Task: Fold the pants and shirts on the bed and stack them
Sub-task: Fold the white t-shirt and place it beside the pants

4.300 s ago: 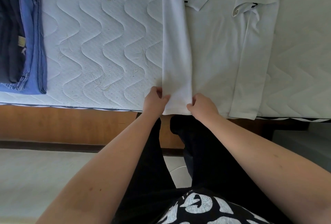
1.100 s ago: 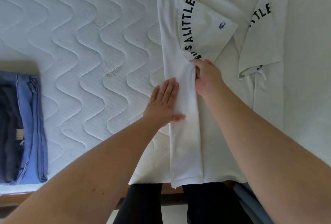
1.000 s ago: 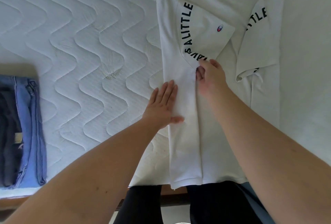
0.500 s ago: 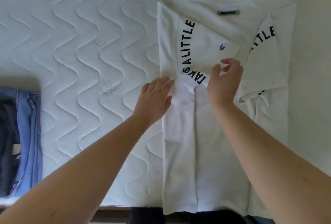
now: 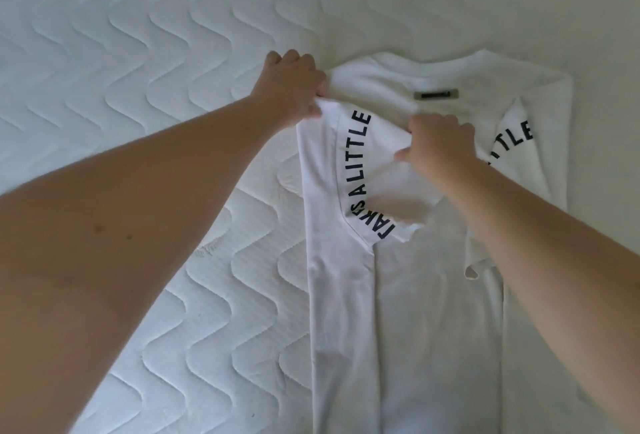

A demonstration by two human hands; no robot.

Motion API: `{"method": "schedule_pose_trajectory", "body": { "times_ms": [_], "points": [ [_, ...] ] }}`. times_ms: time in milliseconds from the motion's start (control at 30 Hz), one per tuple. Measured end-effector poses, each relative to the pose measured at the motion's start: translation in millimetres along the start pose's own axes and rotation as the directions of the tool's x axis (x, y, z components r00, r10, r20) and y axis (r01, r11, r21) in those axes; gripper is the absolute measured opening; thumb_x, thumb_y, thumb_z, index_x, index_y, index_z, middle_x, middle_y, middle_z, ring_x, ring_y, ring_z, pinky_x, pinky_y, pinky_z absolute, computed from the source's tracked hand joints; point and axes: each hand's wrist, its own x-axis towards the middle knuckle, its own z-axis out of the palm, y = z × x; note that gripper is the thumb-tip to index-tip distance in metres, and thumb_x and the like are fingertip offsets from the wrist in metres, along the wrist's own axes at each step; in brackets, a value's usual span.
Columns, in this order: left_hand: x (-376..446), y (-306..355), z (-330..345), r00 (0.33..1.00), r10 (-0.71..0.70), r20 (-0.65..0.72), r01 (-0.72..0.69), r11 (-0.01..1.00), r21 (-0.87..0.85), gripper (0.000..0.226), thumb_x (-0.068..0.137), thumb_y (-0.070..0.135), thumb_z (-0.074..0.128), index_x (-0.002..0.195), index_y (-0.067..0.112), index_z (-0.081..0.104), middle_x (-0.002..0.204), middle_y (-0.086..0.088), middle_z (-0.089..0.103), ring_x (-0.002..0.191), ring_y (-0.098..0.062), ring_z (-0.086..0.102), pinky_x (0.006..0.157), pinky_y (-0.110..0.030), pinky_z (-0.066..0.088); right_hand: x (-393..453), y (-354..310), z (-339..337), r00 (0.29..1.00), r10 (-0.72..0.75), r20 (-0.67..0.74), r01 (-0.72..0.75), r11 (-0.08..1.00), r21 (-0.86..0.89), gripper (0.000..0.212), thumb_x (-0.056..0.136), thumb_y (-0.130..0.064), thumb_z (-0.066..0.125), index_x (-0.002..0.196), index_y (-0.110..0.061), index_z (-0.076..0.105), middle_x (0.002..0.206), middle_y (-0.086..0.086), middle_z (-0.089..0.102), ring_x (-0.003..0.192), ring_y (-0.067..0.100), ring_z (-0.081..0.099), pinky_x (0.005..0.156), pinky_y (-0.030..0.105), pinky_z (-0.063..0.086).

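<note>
Both hands have moved up from the shirt's middle to its shoulder. From the head view, the left hand (image 5: 289, 85) pinches the folded shoulder corner of the white T-shirt (image 5: 408, 312), lying on the quilted mattress (image 5: 145, 62); the right hand (image 5: 441, 147) grips the folded-in sleeve.

Both bare forearms reach away from the near edge toward the far side, converging slightly. The left hand (image 5: 289, 87), extended farther and to the left, has its fingers curled and its thumb pinching the folded shoulder corner of a white cotton T-shirt with dark curved lettering (image 5: 408, 295). The right hand (image 5: 440, 149), nearer and to the right, curls knuckles-up, gripping that shirt's sleeve fabric.
</note>
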Motion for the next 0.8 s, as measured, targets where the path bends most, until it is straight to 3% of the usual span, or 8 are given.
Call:
{"method": "schedule_pose_trajectory", "body": {
  "times_ms": [167,267,367,467,600,667,733,800],
  "points": [
    [19.5,-1.6,-11.0,0.998,-0.043,0.037,0.042,0.999,0.033,0.012,0.092,0.032,0.067,0.089,0.023,0.059,0.085,0.001,0.063,0.099,-0.027,0.055,0.096,-0.043,0.029,-2.7,9.0,-11.9,0.978,-0.09,-0.189,0.113,0.987,0.115,0.031,0.094,-0.028,0.063,0.116,-0.009,0.053,0.099,0.014,0.066,0.092,0.034,0.063,0.072,0.037,0.042],
    [17.2,3.4,-5.1,0.998,-0.057,0.031,0.057,0.998,-0.013,0.009,0.096,0.03,0.061,0.098,0.021,0.06,0.098,-0.003,0.065,0.101,-0.027,0.053,0.098,-0.044,0.032,-15.2,20.1,-0.3,0.988,-0.027,-0.155,0.041,0.995,0.087,0.042,0.091,-0.035,0.064,0.122,-0.009,0.053,0.102,0.012,0.065,0.097,0.033,0.06,0.077,0.039,0.04],
    [1.7,12.1,-0.1,0.988,-0.073,-0.139,0.058,0.992,-0.109,0.024,0.095,0.027,0.059,0.117,0.017,0.057,0.118,-0.008,0.057,0.111,-0.03,0.051,0.097,-0.043,0.035,-23.0,34.6,12.3,0.992,0.126,-0.03,-0.118,0.975,0.187,0.048,0.079,-0.044,0.073,0.112,-0.011,0.06,0.108,0.012,0.065,0.105,0.033,0.057,0.083,0.038,0.038],
    [-37.1,43.5,5.1,0.918,-0.097,-0.385,-0.032,0.948,-0.317,0.021,0.093,0.024,0.058,0.109,0.011,0.06,0.108,-0.01,0.059,0.099,-0.031,0.055,0.085,-0.04,0.04,-27.3,42.3,15.7,0.97,0.22,-0.104,-0.115,0.791,0.601,0.038,0.08,-0.032,0.074,0.107,-0.01,0.06,0.097,0.005,0.064,0.094,0.027,0.057,0.071,0.028,0.033],
    [-110.5,96.3,33.7,0.927,-0.134,-0.351,-0.033,0.902,-0.43,0.016,0.093,0.02,0.061,0.105,0.009,0.064,0.101,-0.009,0.063,0.09,-0.031,0.06,0.079,-0.042,0.045,-40.8,39.1,21.5,0.946,0.29,-0.146,-0.064,0.608,0.791,0.043,0.084,-0.03,0.073,0.119,-0.012,0.054,0.098,0.001,0.061,0.086,0.02,0.057,0.075,0.029,0.041],
    [-143.8,112.7,49.1,0.917,-0.343,-0.203,0.169,0.796,-0.581,0.026,0.093,0.02,0.064,0.117,0.01,0.059,0.115,-0.009,0.058,0.103,-0.029,0.056,0.088,-0.04,0.044,-50.2,39.6,30.3,0.939,0.343,0.01,-0.207,0.542,0.814,0.057,0.085,-0.034,0.073,0.13,-0.012,0.046,0.112,0.007,0.064,0.101,0.023,0.061,0.083,0.027,0.042],
    [-166.6,120.7,62.0,0.82,-0.572,0.021,0.386,0.525,-0.758,0.038,0.094,0.028,0.064,0.125,0.011,0.051,0.12,-0.006,0.054,0.108,-0.024,0.053,0.091,-0.034,0.044,-61.9,41.1,38.0,0.908,0.407,0.097,-0.324,0.538,0.778,0.059,0.087,-0.041,0.068,0.131,-0.01,0.045,0.118,0.009,0.064,0.109,0.025,0.06,0.083,0.027,0.042],
    [-179.3,122.7,71.3,0.697,-0.664,0.269,0.541,0.242,-0.805,0.045,0.093,0.04,0.064,0.125,0.012,0.049,0.106,0.003,0.058,0.094,-0.013,0.058,0.075,-0.023,0.044,-76.2,39.1,43.3,0.9,0.423,0.104,-0.373,0.626,0.685,0.049,0.092,-0.051,0.056,0.117,-0.009,0.057,0.102,0.006,0.067,0.103,0.027,0.062,0.077,0.028,0.04]
  ]
}}
